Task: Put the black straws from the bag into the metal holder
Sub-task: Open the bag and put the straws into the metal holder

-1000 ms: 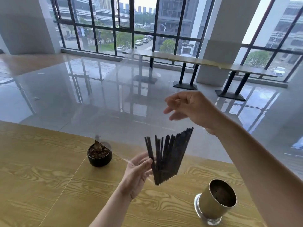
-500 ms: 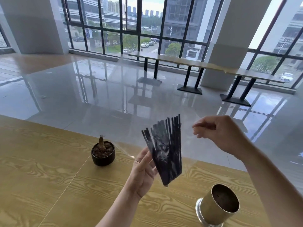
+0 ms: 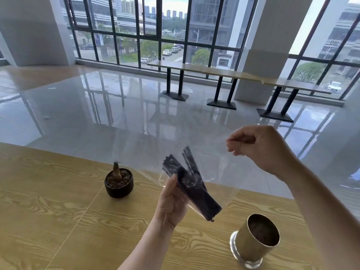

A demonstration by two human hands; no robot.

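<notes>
Black straws [image 3: 191, 186] inside clear bag [image 3: 218, 172] — left fingers [image 3: 172, 185] grip them, right fingers [image 3: 236, 148] pinch bag.

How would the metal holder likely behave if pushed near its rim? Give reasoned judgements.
The metal holder is taller than wide, on a base no wider than its mouth, so a push near the rim would probably tip it. It looks empty, so it is likely light and would slide easily on the smooth table. Being round, it might roll once tipped.
</notes>
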